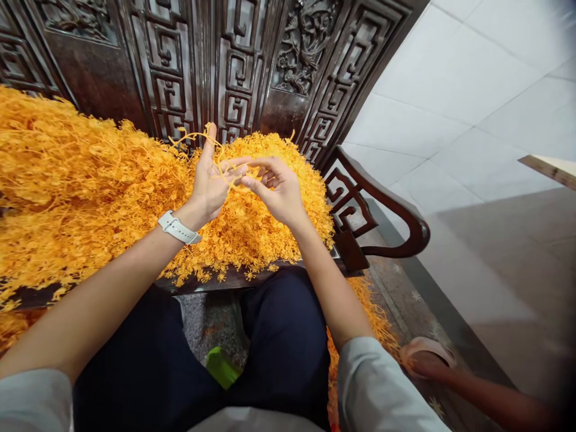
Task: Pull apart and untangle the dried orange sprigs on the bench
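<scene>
Item: one thin orange strand [220, 157], located in the upper centre of the frame, above a heap of like strands. Course: curved, draped over the raised thumb and across the palm side of the left hand [210, 183], then down toward the fingertips of the right hand [278, 187]. Long axis, allowing for the bend: slanting from upper left to lower right; one free end pointing left, the other reaching the gap between the hands, exact tip too small to tell. Left grip: wide, thumb spread well away from extended fingers, strand laid across rather than visibly pinched. Right grip: thumb and forefinger near one another beside the left fingertips; firm hold on the strand impossible to tell. Step in hand, by judgement: separating or arranging a single strand between both hands. Next move, by judgement: calling for a sure pinch on the lower end and a gentle draw, without tangling. Accompanying: orange heap [112, 198], spread from the left edge to the centre, small branched tips throughout; dark wooden tabletop [189, 287] beneath; carved backrest [238, 60] along the top; pale watch band [177, 228] on the left wrist.
</scene>
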`<state>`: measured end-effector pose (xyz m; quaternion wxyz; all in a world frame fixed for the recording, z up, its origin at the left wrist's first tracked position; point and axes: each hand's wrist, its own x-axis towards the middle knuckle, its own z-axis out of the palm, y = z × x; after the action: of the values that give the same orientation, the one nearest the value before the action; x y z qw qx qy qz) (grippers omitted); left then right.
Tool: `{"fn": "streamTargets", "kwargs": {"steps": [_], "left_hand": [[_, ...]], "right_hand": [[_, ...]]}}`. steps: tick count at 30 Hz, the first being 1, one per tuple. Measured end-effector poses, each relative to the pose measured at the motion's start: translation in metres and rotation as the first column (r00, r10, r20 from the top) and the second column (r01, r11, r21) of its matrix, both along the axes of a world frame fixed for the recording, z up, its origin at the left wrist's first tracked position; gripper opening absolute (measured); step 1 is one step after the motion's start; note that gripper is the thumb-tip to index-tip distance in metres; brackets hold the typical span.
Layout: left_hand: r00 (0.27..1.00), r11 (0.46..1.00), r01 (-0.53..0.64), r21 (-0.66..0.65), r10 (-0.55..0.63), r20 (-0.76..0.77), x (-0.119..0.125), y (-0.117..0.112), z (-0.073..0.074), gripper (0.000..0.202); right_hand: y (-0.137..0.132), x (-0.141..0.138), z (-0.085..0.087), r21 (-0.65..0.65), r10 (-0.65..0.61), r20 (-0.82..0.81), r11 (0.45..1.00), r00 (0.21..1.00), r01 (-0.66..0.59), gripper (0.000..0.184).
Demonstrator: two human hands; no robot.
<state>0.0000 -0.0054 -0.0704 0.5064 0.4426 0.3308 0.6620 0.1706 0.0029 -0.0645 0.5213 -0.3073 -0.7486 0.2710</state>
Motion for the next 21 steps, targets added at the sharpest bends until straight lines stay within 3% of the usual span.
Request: {"fn": "streamTargets", "kwargs": {"steps": [2, 4, 8, 10, 12, 16, 19, 21], "left_hand": [[1.0, 1.0, -0.01, -0.017, 0.01, 0.005, 0.001, 0.002, -0.001, 0.119], [1.0, 0.999, 0.008, -0.052, -0.008, -0.008, 0.003, 0.002, -0.001, 0.105], [0.974, 0.973, 0.166, -0.161, -0.187, -0.126, 0.004, -0.004, 0.0, 0.081], [0.939, 0.948, 0.258, -0.188, -0.292, -0.18, 0.005, -0.005, 0.001, 0.074], [0.923, 0.938, 0.301, -0.174, -0.332, -0.193, 0.006, -0.004, 0.003, 0.063], [0.932, 0.944, 0.301, -0.134, -0.321, -0.17, 0.012, -0.003, 0.007, 0.048], [0.857, 0.882, 0.454, -0.128, -0.471, -0.207, 0.014, -0.015, 0.014, 0.053], [0.812, 0.841, 0.532, -0.094, -0.539, -0.224, 0.013, -0.024, 0.019, 0.057]], "right_hand": [[0.005, 0.002, -0.004, 0.028, 0.017, 0.045, 0.999, 0.999, -0.018, 0.031], [0.013, 0.003, -0.007, 0.023, -0.007, -0.033, 1.0, 0.999, 0.008, 0.031], [0.025, 0.005, -0.01, -0.199, -0.05, -0.364, 0.98, 0.93, -0.025, 0.044], [0.025, 0.006, -0.01, -0.296, -0.076, -0.466, 0.952, 0.882, -0.075, 0.042], [0.025, 0.007, -0.011, -0.392, -0.129, -0.541, 0.913, 0.831, -0.114, 0.036], [0.037, 0.016, -0.018, -0.614, -0.348, -0.639, 0.768, 0.686, -0.183, 0.033], [0.053, 0.031, -0.023, -0.67, -0.547, -0.631, 0.741, 0.55, -0.032, 0.032], [0.06, 0.039, -0.026, -0.652, -0.571, -0.599, 0.755, 0.562, 0.072, 0.039]]}}
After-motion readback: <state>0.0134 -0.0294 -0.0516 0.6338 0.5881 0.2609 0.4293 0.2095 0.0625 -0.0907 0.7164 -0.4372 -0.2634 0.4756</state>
